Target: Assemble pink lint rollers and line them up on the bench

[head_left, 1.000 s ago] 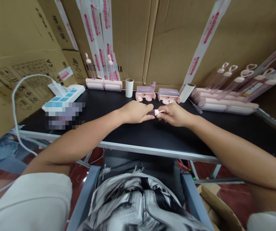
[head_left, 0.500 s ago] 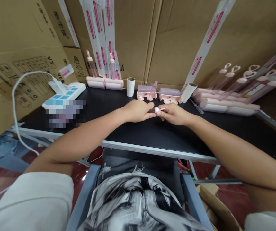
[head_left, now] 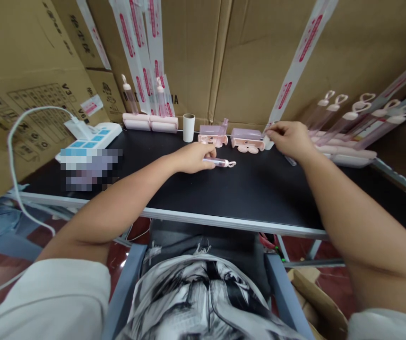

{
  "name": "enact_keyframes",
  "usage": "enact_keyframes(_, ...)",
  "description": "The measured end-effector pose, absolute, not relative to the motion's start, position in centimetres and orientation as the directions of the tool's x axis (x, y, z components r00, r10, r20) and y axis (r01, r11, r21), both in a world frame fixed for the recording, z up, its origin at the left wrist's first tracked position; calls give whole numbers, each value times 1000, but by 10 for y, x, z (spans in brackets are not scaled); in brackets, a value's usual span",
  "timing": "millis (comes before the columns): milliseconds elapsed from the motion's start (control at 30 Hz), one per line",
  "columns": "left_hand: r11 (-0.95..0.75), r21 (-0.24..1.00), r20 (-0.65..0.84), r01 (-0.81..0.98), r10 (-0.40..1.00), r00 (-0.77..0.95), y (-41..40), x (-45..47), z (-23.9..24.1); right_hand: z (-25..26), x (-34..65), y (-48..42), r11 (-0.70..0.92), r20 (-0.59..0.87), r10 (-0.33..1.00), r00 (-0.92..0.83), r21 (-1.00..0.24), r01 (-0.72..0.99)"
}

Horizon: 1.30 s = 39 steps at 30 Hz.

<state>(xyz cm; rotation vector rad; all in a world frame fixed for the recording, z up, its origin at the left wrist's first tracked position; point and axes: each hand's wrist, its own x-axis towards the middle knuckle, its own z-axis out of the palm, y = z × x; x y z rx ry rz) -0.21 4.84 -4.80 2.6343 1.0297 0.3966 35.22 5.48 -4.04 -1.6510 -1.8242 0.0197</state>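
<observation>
My left hand (head_left: 196, 157) is closed around a slim clear tube (head_left: 220, 162) with a pale pink cap and a loop at its end. The tube lies nearly level just above the black tabletop, its loop pointing right. My right hand (head_left: 289, 138) is farther right, its thumb and fingers pinched at the top of a white cylinder (head_left: 268, 143), which they partly hide. Between the hands, at the back, sit two open pink cases with translucent lilac parts, a left case (head_left: 214, 134) and a right case (head_left: 247, 140). A small clear piece stands on the left one.
Another white cylinder (head_left: 188, 128) stands left of the cases. Pink rollers (head_left: 165, 124) with upright looped tubes are at the back left; several more looped tubes (head_left: 357, 115) stand at the right. A power strip (head_left: 91, 141) with a white cable lies left. Cardboard walls (head_left: 252, 61) enclose the back.
My right hand has let go of the tube's looped end and moved right to the white cylinder. My left hand has shifted slightly left, still holding the tube. The camera view has turned a little.
</observation>
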Motion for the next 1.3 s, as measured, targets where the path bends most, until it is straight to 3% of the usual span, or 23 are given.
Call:
enact_keyframes(100,-706,325,76,630,683,726,44,1,-48,-42,372,65,105,528,829,182,-469,877)
enact_keyframes(367,-716,279,43,640,675,737,42,3,-50,-59,386,81,74,510,843,171,-425,902)
enact_keyframes(533,-719,280,30,636,668,743,44,3,-50,-60,385,87,-66,507,810,296,-422,904)
enact_keyframes(633,-727,265,44,634,665,745,44,4,-49,-50,388,83,-79,590,732,342,-425,902)
enact_keyframes(700,-740,259,72,620,655,752,44,3,-49,-42,384,77,9,681,635,364,-478,878)
enact_keyframes(767,-748,264,94,609,648,756,45,3,-51,-35,372,69,183,694,598,401,-605,775)
enact_keyframes(833,-752,294,132,590,643,754,47,2,-54,-32,352,59,334,586,702,405,-773,539)
enact_keyframes(933,-797,371,309,477,590,746,50,3,-59,-38,313,42,374,404,890,211,-912,167)
enact_keyframes(1067,-911,309,600,273,409,687,50,9,-59,-51,267,19,266,267,956,-123,-964,-30)
enact_keyframes(1167,-966,176,696,191,259,670,44,12,-54,-55,254,10,200,191,947,-259,-980,11)
enact_keyframes(1233,-970,141,711,197,237,662,40,12,-51,-55,261,13,274,229,944,-236,-945,179)
enact_keyframes(1300,-961,153,723,229,267,637,37,11,-49,-54,278,23,370,352,927,-125,-815,446)
